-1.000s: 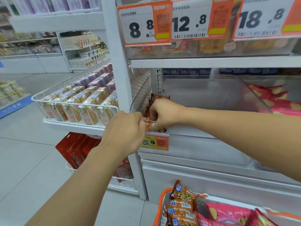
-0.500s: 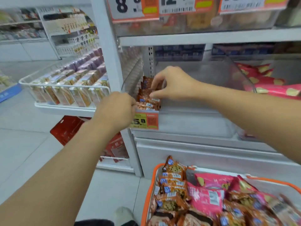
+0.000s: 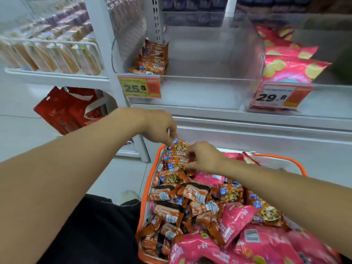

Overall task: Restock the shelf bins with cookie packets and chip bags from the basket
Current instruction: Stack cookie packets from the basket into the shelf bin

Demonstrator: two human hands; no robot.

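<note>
My left fingers: I am curling them down onto the topmost cookie packet at the far end of the basket; my left hand is pinching its upper corner, as far as I can tell.
My right fingers: I am closing thumb and fingertips of my right hand on the stacked cookie packets just below that top one, gripping their right edge.
Step in hand: I am judging this to be the pick-up; I am gathering a small stack of packets between both hands to carry up.
Next move: I am thinking it calls for squeezing the stack together so none slips, lifting it over the basket rim, and standing it in the clear bin beside the row already there.
Packets: they are looking small, orange-brown and glossy, with a chocolate-chip cookie picture and a blue logo; slick film, likely to slide apart.
In the bin: a short row of cookie packets is standing at the left end, over the yellow price tag; most of the bin is showing bare.
Chip bags: pink chip bags are lying in the basket, mixed with packets; more chip bags are filling the neighbouring bin on the right.
</note>
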